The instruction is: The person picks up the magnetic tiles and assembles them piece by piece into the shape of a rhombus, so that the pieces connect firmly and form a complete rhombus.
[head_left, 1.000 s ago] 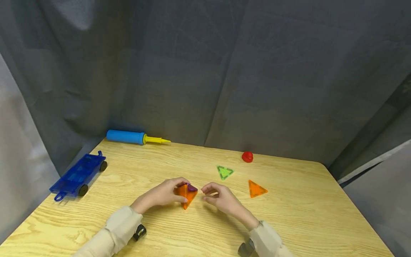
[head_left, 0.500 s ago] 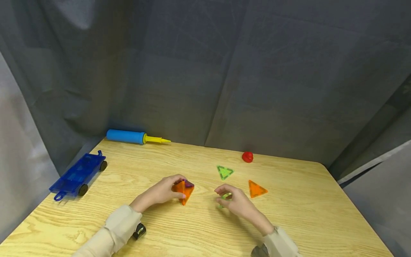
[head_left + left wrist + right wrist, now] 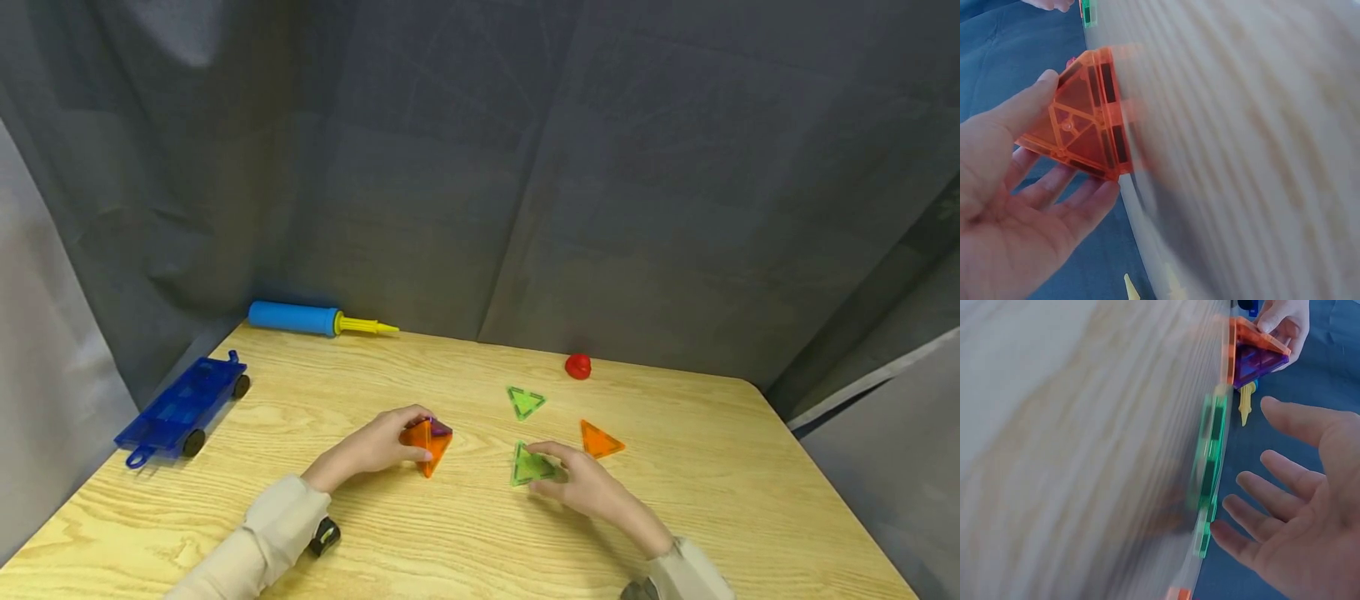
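Evidently, a shape (image 3: 441,455) of joined orange and purple triangle tiles has been at least partly built. It is held on or just above the worktop (image 3: 720,492), near the middle, by the left hand (image 3: 378,443), with the fingers curled round it and the thumb laid against an orange face. At least 2 orange faces and 1 purple face can be made out; whether every side has been filled cannot be told.

3 tiles are seen apart from the shape, and by that measure are judged not yet joined. The nearer green triangle (image 3: 528,468) is found at the fingertips of the right hand (image 3: 588,485); those fingers are held loose and parted, with nothing gripped, and whether the tile is touched is unclear. The farther green triangle (image 3: 525,403) is laid flat behind it, and the loose orange triangle (image 3: 600,441) just beyond the right hand.

Farther out, a small red object (image 3: 578,367) is set near the back edge, while a blue toy car base (image 3: 180,407) and a blue pump (image 3: 294,319) are placed at the left. No brand, label or writing can be read anywhere.
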Available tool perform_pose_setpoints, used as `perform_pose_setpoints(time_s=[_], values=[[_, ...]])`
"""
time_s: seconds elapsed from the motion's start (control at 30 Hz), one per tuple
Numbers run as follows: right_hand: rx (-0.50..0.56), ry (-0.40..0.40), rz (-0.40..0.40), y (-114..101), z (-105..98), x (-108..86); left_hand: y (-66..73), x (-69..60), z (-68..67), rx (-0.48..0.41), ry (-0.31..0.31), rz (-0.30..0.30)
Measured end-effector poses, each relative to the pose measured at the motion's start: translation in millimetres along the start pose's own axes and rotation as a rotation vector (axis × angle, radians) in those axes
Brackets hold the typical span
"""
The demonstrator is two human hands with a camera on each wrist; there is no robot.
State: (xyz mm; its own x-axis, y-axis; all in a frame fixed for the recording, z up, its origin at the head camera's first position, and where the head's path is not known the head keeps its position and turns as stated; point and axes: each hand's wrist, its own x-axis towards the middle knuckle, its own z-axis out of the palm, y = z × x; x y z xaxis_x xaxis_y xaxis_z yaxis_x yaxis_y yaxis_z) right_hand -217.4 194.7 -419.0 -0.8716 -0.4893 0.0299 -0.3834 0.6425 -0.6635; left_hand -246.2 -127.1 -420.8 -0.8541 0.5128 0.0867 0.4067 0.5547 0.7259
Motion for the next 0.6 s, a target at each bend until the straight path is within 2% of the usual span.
perform_pose_setpoints(time_s=[0.2,0.6], values=[[-0.010,-0.046,0.041,4.5,-3.9,-4.6,1.0,0.8,-1.7,-0.007,0.014,-0.003],[-0.040,-0.134,0.004,9.2,-3.6,-6.0,2.1,0.7,-4.6,-0.001,0.012,-0.015]])
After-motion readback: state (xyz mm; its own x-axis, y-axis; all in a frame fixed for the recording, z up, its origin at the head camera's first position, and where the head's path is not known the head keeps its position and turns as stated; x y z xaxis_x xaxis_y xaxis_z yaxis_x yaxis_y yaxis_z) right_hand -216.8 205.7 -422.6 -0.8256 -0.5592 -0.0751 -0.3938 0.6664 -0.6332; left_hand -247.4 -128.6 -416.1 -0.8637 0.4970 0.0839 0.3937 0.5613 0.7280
